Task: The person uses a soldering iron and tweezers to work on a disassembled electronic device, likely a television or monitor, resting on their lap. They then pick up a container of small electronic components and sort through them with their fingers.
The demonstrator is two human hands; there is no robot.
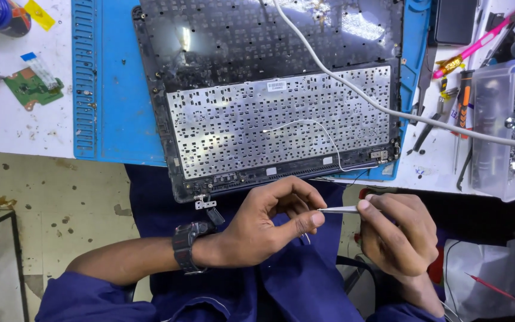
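- Left hand is curling narrow, thumb and forefinger pinching at the tip of the tweezers; whatever tiny part is sitting between them is too small to make out.
- Right hand is closing around the other end of the tweezers, gripping them pen-style over the lap, just below the counter edge.
- Tweezers are lying nearly level between both hands, well clear of the work above.
- They are looking thin, light, stiff and slick metal, likely easy to twist in the fingers; the mid-shaft is reading as the steadiest place to hold, tips being sharp and easily bent.
- Laptop shell is lying face down on the blue mat, its silver keyboard backplate showing.
- A white cable is crossing over the shell toward the right.
- A clear box of screws and screwdrivers are sitting at right; a small green circuit board at left.
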